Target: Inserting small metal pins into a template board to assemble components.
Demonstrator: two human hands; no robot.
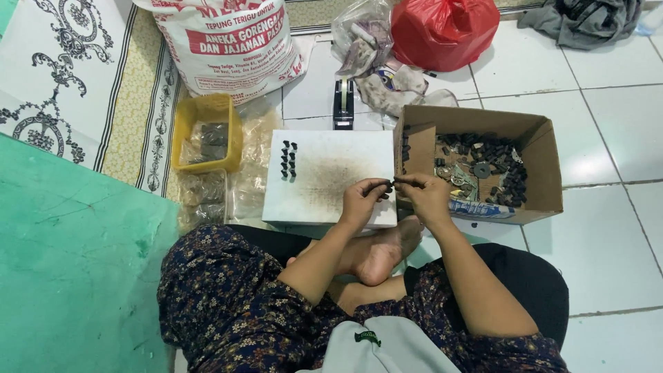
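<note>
My left hand (362, 200) and my right hand (426, 195) meet over the near right corner of a stained white board (324, 173). Both pinch small dark parts (387, 184) that touch end to end between the fingertips. Several similar dark parts stand in two short rows (289, 161) near the board's left edge. An open cardboard box (535, 148) just right of my hands holds a heap of small dark parts and metal bits (487, 173). My bare foot (387, 252) rests below the board.
A yellow plastic tub (197, 110) with grey pieces sits left of the board beside clear plastic bags (207, 193). A black tape dispenser (343, 103), a large printed sack (221, 41), a red bag (442, 27) and grey cloth (583, 21) lie beyond. A green mat (69, 262) covers the left floor.
</note>
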